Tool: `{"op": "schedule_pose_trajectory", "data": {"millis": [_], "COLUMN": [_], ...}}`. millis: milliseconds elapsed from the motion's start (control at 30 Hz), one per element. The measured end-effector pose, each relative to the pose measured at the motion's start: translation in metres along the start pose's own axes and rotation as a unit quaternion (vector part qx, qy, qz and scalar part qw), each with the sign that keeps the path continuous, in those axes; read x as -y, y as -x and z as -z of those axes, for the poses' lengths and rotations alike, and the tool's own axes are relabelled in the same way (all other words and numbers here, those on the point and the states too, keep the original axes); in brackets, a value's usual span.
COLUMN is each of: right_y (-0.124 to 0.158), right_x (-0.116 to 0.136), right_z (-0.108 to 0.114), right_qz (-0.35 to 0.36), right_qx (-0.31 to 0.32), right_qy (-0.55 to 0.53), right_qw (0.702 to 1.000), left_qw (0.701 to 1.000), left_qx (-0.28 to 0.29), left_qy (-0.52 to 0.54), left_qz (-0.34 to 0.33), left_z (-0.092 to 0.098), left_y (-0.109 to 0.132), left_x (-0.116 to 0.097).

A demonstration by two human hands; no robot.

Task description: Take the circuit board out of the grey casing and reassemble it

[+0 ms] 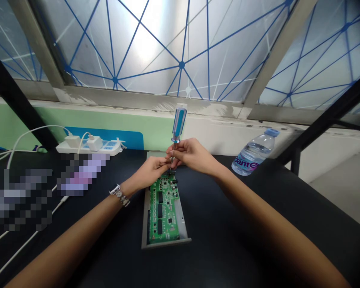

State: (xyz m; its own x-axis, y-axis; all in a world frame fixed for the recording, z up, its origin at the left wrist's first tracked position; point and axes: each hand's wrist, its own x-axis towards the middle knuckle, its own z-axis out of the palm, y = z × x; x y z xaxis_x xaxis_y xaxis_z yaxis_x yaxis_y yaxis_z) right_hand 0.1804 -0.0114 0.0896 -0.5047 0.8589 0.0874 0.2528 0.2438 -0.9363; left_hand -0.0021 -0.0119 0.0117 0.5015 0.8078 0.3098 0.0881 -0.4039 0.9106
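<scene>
Black tabletop (228, 240) fills the near view, with both forearms stretched across it toward a green circuit board (163, 210) lying in a shallow grey tray (184, 228). That board sits just short of the fingers, its far end right under them.

At the far end of the board the left hand (148, 170) has its fingers drawn narrow, pinched close around the lower shaft of a screwdriver (177, 128); whether they hold a screw there is too small to tell. A bracelet (119, 195) sits on that wrist. The right hand (192, 155) is curled around the same shaft just above the left fingertips, touching them. The screwdriver stands nearly upright, tip down on the board's far edge, its blue and clear handle rising free above both hands.

Left of the fingers and a little farther away lies a white power strip (88, 146) with chargers plugged in and white cables (24, 138) trailing off. Right of the fingers, well apart, a water bottle (255, 154) lies tilted. Beyond the fingers runs a green wall band (108, 124), then frosted windows (156, 44) crossed by blue lines.
</scene>
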Motion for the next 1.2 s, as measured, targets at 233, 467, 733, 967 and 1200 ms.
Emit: {"op": "schedule_pose_trajectory", "data": {"millis": [233, 467, 733, 967, 1200], "right_y": [0.001, -0.002, 0.0, 0.001, 0.001], "right_x": [0.001, -0.008, -0.007, -0.001, -0.004], "right_z": [0.0, 0.005, 0.007, 0.004, 0.0], "right_qz": [-0.007, 0.012, 0.044, 0.043, 0.042], "right_qx": [-0.015, -0.074, -0.024, 0.006, -0.059], "right_qy": [0.026, 0.064, 0.055, 0.042, 0.101], "right_qw": [1.0, 0.995, 0.997, 0.998, 0.992], "left_qw": [0.998, 0.991, 0.998, 1.0, 0.996], "left_qx": [-0.059, -0.128, -0.055, -0.001, -0.088], "left_qy": [0.0, -0.035, -0.013, -0.011, -0.004], "left_qz": [0.011, 0.02, -0.011, -0.009, 0.015], "left_z": [-0.005, -0.009, -0.004, -0.001, -0.01], "left_y": [-0.001, -0.002, -0.003, 0.0, 0.0], "left_x": [0.003, 0.001, 0.004, 0.007, 0.01]}}
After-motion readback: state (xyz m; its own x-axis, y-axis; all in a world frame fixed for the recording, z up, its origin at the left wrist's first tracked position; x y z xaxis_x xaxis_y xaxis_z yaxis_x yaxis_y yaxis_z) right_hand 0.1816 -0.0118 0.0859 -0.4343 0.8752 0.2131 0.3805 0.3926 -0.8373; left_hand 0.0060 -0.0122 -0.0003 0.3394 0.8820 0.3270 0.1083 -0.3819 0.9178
